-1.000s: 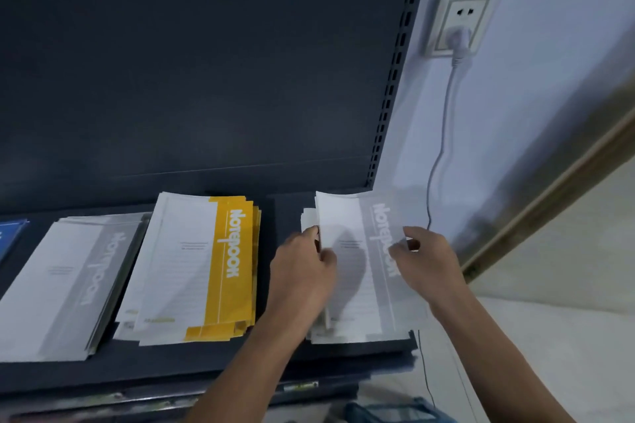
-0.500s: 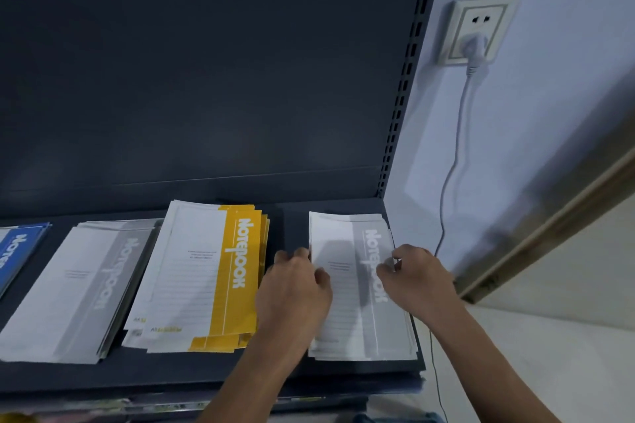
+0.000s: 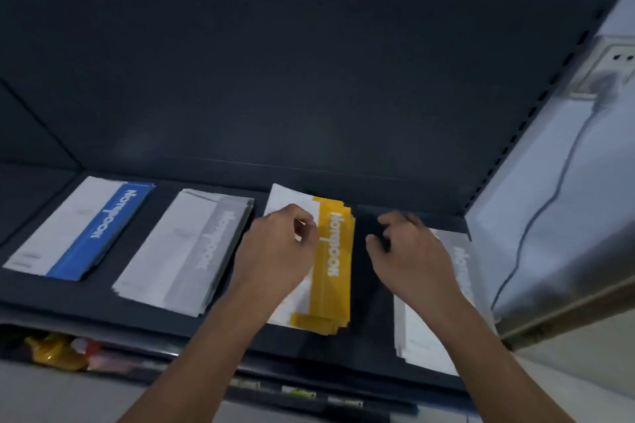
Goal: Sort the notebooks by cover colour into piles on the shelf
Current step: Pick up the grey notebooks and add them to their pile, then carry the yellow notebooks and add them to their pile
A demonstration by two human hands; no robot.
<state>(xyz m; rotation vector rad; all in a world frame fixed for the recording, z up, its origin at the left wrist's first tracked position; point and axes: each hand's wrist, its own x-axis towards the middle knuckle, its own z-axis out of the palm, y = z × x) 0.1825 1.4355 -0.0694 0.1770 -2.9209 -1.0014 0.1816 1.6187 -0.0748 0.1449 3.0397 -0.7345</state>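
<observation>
Dark shelf (image 3: 369, 302) holds four notebook piles (image 3: 182, 251); wall socket (image 3: 615, 69) right.

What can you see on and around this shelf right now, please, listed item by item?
blue notebook pile: one, blue-white, shelf's left end.
left grey notebook pile: one, grey-white, beside the blue.
yellow notebook pile: one, yellow-white, mid-shelf.
right grey notebook pile: one, grey-white, shelf's right end.
shelf: one, dark grey, against wall.
wall socket: one, white, upper right, plug in.
blurred items: count unclear, yellow and red, below shelf.
left grip: one bare hand, fingers curled, over yellow pile.
right grip: one bare hand, fingers loosely curled, partly over right grey pile.
</observation>
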